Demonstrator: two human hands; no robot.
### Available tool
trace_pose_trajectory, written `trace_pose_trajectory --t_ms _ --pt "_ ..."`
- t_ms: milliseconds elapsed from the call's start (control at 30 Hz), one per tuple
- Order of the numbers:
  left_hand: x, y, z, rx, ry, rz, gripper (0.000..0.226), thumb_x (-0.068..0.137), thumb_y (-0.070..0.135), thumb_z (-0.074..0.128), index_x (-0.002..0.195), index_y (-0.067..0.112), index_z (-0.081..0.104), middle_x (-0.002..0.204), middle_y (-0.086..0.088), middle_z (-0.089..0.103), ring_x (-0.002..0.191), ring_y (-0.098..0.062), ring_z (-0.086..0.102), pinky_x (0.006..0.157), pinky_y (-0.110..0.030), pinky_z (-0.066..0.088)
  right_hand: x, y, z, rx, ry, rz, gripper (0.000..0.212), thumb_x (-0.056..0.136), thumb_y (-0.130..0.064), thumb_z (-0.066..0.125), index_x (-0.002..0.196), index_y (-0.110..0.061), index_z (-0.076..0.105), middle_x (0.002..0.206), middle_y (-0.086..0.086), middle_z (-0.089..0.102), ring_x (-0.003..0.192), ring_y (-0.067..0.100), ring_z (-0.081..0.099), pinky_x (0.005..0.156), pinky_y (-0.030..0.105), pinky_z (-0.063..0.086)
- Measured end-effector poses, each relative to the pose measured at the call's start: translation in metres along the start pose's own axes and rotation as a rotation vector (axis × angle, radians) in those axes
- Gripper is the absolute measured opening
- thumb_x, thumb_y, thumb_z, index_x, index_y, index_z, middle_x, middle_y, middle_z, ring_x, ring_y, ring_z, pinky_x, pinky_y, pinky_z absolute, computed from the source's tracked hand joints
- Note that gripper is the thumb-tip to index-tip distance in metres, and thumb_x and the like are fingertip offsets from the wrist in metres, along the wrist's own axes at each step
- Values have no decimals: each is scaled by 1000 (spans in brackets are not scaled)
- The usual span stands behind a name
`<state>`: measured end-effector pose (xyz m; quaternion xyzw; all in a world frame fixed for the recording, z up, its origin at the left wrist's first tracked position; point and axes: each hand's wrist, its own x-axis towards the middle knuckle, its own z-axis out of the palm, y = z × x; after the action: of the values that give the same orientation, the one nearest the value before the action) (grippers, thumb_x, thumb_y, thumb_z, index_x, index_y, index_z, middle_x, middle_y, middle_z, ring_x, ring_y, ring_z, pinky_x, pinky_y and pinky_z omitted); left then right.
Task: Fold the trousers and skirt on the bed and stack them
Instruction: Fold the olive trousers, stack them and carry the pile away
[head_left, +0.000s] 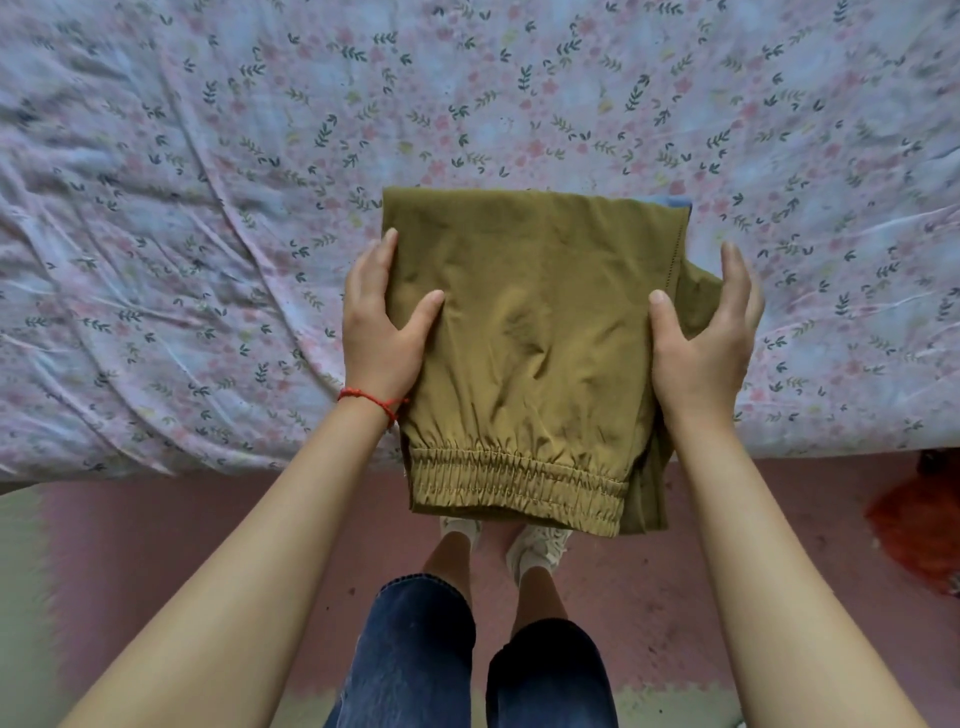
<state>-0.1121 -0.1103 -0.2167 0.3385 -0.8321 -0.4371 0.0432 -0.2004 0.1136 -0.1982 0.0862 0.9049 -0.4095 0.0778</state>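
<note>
Folded olive-brown trousers (530, 332) with an elastic waistband (514, 483) are held above the bed's near edge, the waistband end hanging past it toward me. My left hand (382, 322) grips the left side, thumb on top and fingers underneath. On the right side my right hand (706, 332) holds them the same way. A sliver of light blue cloth (675, 202) peeks out at the far right corner of the bundle; what it belongs to I cannot tell.
The bed wears a wrinkled floral sheet (208, 208) that fills the upper view. Below its edge lies a pink floor (182, 545), where my legs and shoes stand. A red object (919, 525) sits on the floor at the right.
</note>
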Motion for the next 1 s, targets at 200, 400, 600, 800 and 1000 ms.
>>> trace_pose_trajectory --t_ms 200,400,600,800,1000 --pt "-34 -10 4 -20 -103 -24 64 80 37 55 138 33 28 134 -13 38 122 -15 38 97 0 21 -35 15 6 -29 -115 -77 58 82 -42 55 137 -31 38 155 6 9 141 12 8 115 32 15" --pt "-33 -31 13 -72 -178 -58 62 79 43 52 133 46 20 138 -3 33 123 -3 33 95 4 20 -36 40 13 86 -267 46 59 76 -52 54 130 -48 30 155 8 2 144 15 4 113 28 15" --pt "-16 -39 23 -147 -212 -70 70 72 55 47 134 45 17 131 8 33 120 1 34 99 -14 28 -22 55 27 225 -327 101 66 74 -52 55 133 -45 26 141 -8 30 126 -2 29 102 9 21" --pt "-8 -46 25 -162 -255 -97 69 72 57 47 133 51 15 137 -7 38 126 -13 37 108 -32 31 -14 57 33 356 -358 54 62 80 -33 53 135 -33 25 132 -21 32 124 -5 34 103 7 26" --pt "-2 -42 21 -234 -302 -135 67 72 56 50 131 58 18 133 12 40 123 -7 43 108 -36 35 -14 49 33 419 -385 79 67 81 -28 53 141 -24 25 134 -14 38 119 -8 41 101 7 31"
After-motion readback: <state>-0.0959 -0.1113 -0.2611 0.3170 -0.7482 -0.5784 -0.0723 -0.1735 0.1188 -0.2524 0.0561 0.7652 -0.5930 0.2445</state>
